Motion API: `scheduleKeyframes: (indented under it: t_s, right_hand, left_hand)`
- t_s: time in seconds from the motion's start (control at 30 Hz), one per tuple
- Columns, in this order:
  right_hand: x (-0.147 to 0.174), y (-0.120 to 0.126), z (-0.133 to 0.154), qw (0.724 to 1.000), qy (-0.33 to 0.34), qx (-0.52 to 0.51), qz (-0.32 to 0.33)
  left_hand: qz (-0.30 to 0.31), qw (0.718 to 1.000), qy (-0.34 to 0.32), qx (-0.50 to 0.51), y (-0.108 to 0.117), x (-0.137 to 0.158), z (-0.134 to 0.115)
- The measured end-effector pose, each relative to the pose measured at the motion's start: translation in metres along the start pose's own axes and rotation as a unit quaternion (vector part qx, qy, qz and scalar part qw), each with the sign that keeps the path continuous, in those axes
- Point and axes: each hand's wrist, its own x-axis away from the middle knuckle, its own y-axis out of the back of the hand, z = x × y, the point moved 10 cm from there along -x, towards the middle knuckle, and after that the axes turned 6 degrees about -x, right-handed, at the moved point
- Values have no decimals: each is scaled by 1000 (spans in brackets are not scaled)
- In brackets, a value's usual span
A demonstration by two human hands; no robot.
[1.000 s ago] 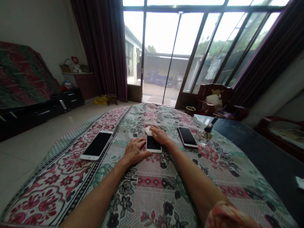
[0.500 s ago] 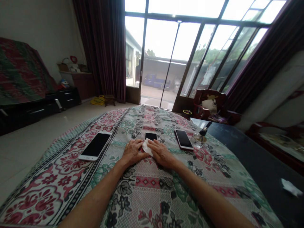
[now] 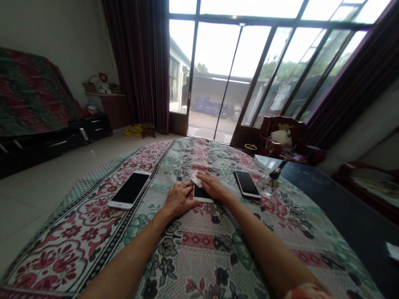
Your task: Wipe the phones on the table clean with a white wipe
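A small smartphone (image 3: 200,194) with a dark screen and white border lies on the patterned tablecloth (image 3: 199,257) between my hands. My left hand (image 3: 178,200) rests at its left side, fingers along the edge and thumb by the near left corner, steadying it. My right hand (image 3: 212,185) presses a crumpled white tissue (image 3: 195,179) onto the far part of the phone, covering much of its screen. A larger white phone (image 3: 131,189) lies to the left, screen up and dark. Another phone (image 3: 247,183) lies to the right, also dark.
Right of that phone stands a clear glass vessel (image 3: 267,185) with a black top or handle. Beyond the cloth's right edge is a dark tabletop (image 3: 324,203) with a white scrap (image 3: 392,251). A wooden chair (image 3: 282,137) stands near the glass doors.
My right hand has slid the tissue away from me toward the phone's far end, uncovering its near part. My left hand stays by the phone's left edge. The view has shifted slightly.
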Motion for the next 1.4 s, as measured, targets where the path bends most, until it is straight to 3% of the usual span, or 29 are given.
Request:
scheduleKeyframes:
  t_s: [0.13, 0.27, 0.67, 0.83, 1.0, 1.23, 1.4]
  right_hand:
    - [-24, 2, -20, 999, -48, 7, -18]
    - [-21, 2, -14, 998, -57, 21, -14]
    - [71, -1, 45, 999, 4, 4, 40]
    - [88, 1, 60, 998, 19, 1, 53]
    - [61, -1, 43, 998, -5, 7, 69]
    - [1, -2, -8, 998, -58, 14, 25]
    - [-25, 1, -27, 996, -94, 1, 2]
  left_hand:
    - [-2, 1000, 2, 2, 0, 0, 1]
    - [-1, 1000, 7, 5, 0, 0, 1]
    - [-9, 1000, 0, -12, 1, 2, -1]
    - [-2, 1000, 6, -4, -1, 2, 0]
    - [-1, 1000, 13, -3, 0, 2, 0]
    - [-4, 1000, -1, 0, 2, 0, -1]
    - [-7, 1000, 2, -9, 1, 0, 0]
